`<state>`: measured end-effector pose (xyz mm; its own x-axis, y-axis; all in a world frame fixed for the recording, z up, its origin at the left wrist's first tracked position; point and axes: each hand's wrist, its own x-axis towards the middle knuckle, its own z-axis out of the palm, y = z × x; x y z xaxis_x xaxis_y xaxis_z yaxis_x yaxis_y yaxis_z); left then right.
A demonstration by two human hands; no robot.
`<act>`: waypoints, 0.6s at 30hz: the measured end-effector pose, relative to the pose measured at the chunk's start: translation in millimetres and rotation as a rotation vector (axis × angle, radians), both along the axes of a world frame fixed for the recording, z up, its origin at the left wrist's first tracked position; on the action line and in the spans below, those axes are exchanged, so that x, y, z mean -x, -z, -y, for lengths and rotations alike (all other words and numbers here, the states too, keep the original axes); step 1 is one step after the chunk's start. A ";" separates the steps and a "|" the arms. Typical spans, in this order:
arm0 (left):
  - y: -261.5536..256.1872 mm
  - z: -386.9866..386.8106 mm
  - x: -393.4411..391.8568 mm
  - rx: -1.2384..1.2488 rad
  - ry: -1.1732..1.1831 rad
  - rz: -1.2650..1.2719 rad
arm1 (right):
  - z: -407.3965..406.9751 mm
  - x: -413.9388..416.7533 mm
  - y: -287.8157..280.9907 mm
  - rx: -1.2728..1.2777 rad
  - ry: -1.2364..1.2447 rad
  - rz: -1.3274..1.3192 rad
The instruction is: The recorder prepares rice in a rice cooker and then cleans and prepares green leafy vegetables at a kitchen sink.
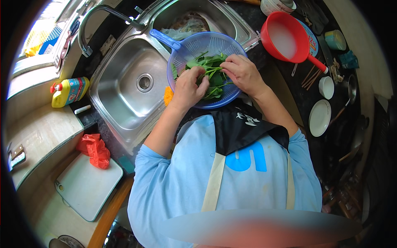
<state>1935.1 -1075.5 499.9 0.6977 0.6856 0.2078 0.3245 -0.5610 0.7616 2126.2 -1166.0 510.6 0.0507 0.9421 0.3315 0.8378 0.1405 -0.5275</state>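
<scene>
A blue plastic colander (226, 42) with a handle sits at the near edge of the double sink. Green leafy vegetables with thin stems (217, 82) lie in it. My left hand (193, 85) is over the colander's left side, its thumb and fingers closed around some stems. On the other side my right hand (243, 74) pinches stems between thumb and fingertips. Both hands are above the leaves, a short way apart, with green stems between them.
The steel basin (124, 93) with its drain and a curved faucet (104, 9) are left; plastic bags (189, 28) lie in the far basin. A red ladle-shaped bowl of cloudy liquid (282, 40), a white plate (320, 117) and a small bowl (326, 87) stand right.
</scene>
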 end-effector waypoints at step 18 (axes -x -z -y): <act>7.6 6.8 4.7 0.615 -0.357 0.084 | 22.5 10.5 -8.3 0.097 -0.146 0.053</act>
<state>1930.4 -1082.3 492.3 0.4078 0.8792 -0.2465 0.3342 0.1075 0.9363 2115.7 -1188.5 519.0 -0.1036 0.9659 0.2373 0.8392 0.2129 -0.5003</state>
